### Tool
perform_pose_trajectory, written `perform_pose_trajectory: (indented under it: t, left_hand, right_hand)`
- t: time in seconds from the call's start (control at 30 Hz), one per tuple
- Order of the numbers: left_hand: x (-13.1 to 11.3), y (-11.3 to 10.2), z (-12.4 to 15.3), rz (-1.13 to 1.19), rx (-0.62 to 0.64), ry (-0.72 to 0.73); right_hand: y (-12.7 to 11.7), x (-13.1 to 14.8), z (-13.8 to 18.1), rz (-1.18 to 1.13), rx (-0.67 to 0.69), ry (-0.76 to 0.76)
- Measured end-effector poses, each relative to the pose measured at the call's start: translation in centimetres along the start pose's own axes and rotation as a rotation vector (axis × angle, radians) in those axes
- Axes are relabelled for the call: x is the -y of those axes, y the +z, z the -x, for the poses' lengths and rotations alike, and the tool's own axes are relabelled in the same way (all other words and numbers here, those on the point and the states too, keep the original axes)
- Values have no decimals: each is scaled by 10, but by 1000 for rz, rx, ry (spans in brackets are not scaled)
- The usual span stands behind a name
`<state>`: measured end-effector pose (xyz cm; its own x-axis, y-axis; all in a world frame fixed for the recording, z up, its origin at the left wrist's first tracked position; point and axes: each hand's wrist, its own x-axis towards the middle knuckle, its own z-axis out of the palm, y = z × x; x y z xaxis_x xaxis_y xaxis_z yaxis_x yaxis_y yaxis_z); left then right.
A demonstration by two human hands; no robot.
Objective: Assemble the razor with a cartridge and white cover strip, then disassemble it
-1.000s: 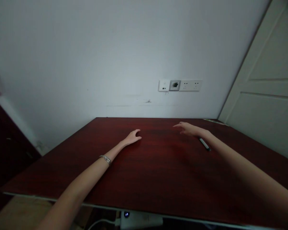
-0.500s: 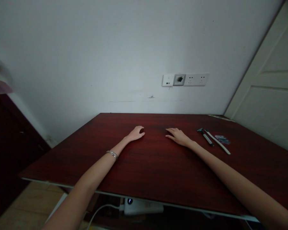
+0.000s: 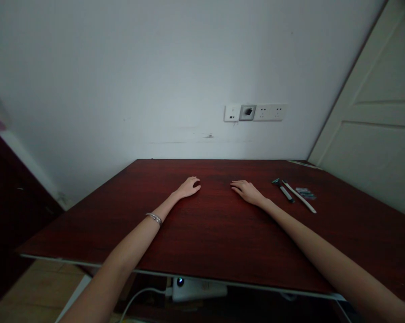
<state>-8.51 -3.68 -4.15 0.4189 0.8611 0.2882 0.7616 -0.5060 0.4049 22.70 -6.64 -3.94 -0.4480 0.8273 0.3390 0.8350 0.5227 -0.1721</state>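
Note:
My left hand (image 3: 188,187) lies palm down on the dark red table (image 3: 202,242), fingers stretched out, holding nothing. A bracelet (image 3: 154,218) sits on that wrist. My right hand (image 3: 245,191) also rests flat on the table top a short way to the right, fingers apart and empty. Right of it lie a razor (image 3: 282,189) with a dark head, a thin white stick (image 3: 299,196) beside it, and a small dark packet (image 3: 305,193). Neither hand touches them.
A white wall with a socket strip (image 3: 254,112) stands behind the table. A pale door (image 3: 373,134) is at the right. Under the table's near edge sits a white device (image 3: 197,289) with a blue light and a cable. Dark furniture (image 3: 7,197) stands left.
My right hand has come away from the razor area to the left and now lies flat near the left hand. The razor, stick and packet have come into sight. The left hand stays put.

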Motion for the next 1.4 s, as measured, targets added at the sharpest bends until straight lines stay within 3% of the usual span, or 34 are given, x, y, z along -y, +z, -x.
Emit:
perform_pose_trajectory:
  t: [0.3, 0.47, 0.6, 0.73, 0.97, 1.17, 1.4]
  left_hand:
    - [0, 0, -2, -56, 22, -7]
    - [-2, 0, -3, -99, 19, -4]
    - [-4, 1, -5, -135, 19, 5]
    - [-7, 3, -8, -169, 8, 6]
    - [-33, 2, -29, -155, -37, 56]
    - [-75, 4, -46, 9, 4, 140]
    - [-113, 15, -36, 110, 50, 239]
  right_hand:
    - [-1, 4, -1, 5, 8, 16]
    - [-34, -12, -6, -117, 56, -91]
    - [-83, -45, 7, -174, -131, 133]
    - [-111, -77, 45, -176, -155, 461]
    - [-98, -99, 96, 29, 1, 609]
    - [-88, -94, 92, 180, 88, 680]
    - [-94, -83, 85, 144, 69, 759]
